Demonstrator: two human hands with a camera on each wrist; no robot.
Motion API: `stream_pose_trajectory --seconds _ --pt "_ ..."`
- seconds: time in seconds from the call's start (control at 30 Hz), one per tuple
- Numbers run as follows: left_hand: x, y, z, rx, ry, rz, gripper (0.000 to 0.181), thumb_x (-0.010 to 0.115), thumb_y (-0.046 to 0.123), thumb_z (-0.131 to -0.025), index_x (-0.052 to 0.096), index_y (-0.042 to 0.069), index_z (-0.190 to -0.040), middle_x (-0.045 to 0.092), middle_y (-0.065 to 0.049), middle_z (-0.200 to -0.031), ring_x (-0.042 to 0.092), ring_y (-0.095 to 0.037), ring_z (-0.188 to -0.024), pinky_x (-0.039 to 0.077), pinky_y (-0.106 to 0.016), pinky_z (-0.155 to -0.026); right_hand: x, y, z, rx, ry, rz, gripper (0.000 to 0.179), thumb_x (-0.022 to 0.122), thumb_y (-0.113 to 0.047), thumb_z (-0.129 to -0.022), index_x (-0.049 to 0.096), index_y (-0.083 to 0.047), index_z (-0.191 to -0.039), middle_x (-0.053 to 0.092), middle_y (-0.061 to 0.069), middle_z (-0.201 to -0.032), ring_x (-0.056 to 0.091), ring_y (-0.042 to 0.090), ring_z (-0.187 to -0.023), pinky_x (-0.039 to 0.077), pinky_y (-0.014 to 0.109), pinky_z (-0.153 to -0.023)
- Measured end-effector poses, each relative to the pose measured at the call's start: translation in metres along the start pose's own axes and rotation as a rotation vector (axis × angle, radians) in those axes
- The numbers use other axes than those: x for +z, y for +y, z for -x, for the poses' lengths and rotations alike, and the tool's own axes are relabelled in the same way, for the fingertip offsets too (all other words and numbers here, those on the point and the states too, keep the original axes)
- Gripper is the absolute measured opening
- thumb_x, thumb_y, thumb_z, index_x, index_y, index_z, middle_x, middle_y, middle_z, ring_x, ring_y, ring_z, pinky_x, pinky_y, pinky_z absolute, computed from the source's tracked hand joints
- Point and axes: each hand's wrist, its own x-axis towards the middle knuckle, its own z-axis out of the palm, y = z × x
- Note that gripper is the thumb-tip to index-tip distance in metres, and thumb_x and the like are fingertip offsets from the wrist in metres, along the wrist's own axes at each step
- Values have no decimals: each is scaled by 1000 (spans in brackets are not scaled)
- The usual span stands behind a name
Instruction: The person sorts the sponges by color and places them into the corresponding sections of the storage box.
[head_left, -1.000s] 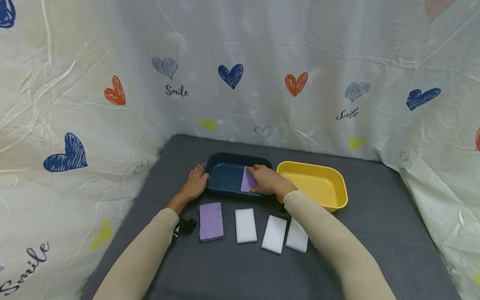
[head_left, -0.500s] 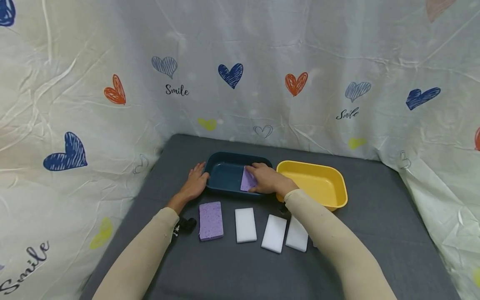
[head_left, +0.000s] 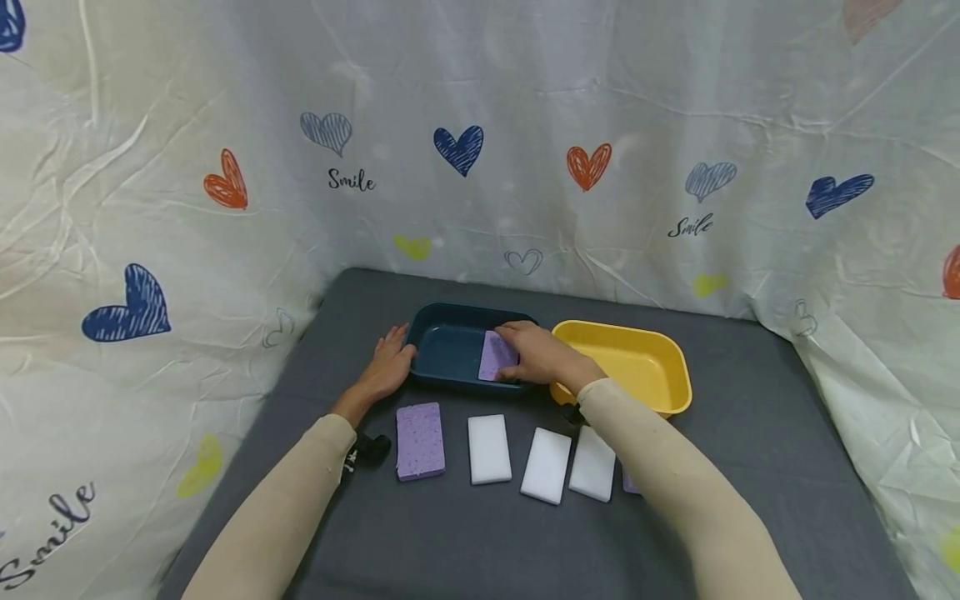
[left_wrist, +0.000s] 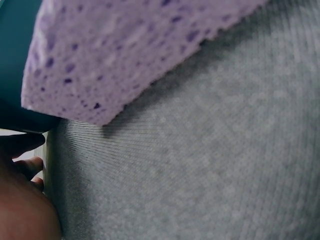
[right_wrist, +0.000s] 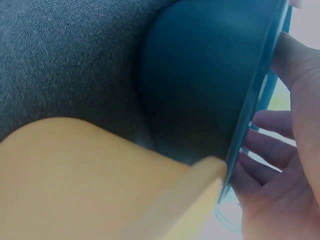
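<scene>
A purple sponge (head_left: 495, 355) lies flat in the right half of the dark blue tray (head_left: 450, 377). My right hand (head_left: 542, 353) is over that end of the tray, thumb and fingers spread loosely around the sponge's right side. In the right wrist view these fingers (right_wrist: 272, 142) reach past the tray's rim, and the tray's wall hides the sponge. My left hand (head_left: 386, 367) rests against the tray's left end with its fingers extended. Near that wrist, a second purple sponge (head_left: 420, 442) lies on the grey cloth, large in the left wrist view.
A yellow tray (head_left: 660, 367) stands right of the blue one, partly behind my right forearm. Three white sponges (head_left: 489, 450) lie in a row in front. Another purple piece (head_left: 631, 483) peeks out beside the right sleeve. A curtain (head_left: 525, 200) hangs behind the table.
My right hand has drawn slightly right and loosened, uncovering more of the sponge in the blue tray. The purple piece by the right sleeve has come into view. My left hand stays put.
</scene>
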Motion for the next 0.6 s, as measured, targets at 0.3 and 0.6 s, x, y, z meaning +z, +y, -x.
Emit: stream_pose_trajectory --seconds 0.3,0.6 --pt "-3 3 4 -18 -43 -9 85 30 42 -101 18 -2 -173 15 -19 -184 0 -35 -173 -4 -55 -139 -11 0 10 2 -3 21 85 79 -45 -100 46 -3 -165 45 17 -172 43 35 -160 35 48 -133" --pt "-6 10 9 -21 -44 -4 84 32 38 -101 19 -3 -173 15 -20 -184 0 -35 -173 -5 -54 -139 -25 -3 25 -20 13 37 85 80 -43 -100 46 1 -164 45 20 -171 42 38 -160 35 51 -133"
